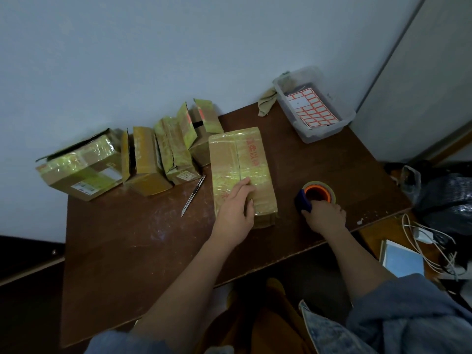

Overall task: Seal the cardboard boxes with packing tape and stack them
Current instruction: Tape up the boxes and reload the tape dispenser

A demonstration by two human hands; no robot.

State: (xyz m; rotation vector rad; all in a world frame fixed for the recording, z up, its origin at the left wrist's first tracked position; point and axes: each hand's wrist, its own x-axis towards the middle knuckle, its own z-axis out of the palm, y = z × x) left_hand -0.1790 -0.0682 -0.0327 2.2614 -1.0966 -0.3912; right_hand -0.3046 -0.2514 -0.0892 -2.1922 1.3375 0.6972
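Item: closed cardboard box (241,169), lying flat on the brown table (127,251) at centre, its long axis running from about 12 o'clock down to 6 o'clock, the flap seam along that same line. Your left hand (236,212) rests on its near end, palm down, fingers straight and laid together over the seam, pressing rather than gripping. Item: packing tape dispenser (315,194), orange core with a blue cutter piece, standing on the table just beside the box at its 3 o'clock. Your right hand (325,215) lies at the roll's 6 o'clock, fingers curled around its near edge; how firmly they clamp it you cannot tell from here. The right hand is the nearer to the tape, the left the nearer to the box, so the tape likely travels toward 9 o'clock to reach the seam. Item: four further boxes (143,159), flaps partly open, in a row at 10 o'clock against the wall. Item: utility knife (193,195), between that row and the box. Nothing stacked yet.
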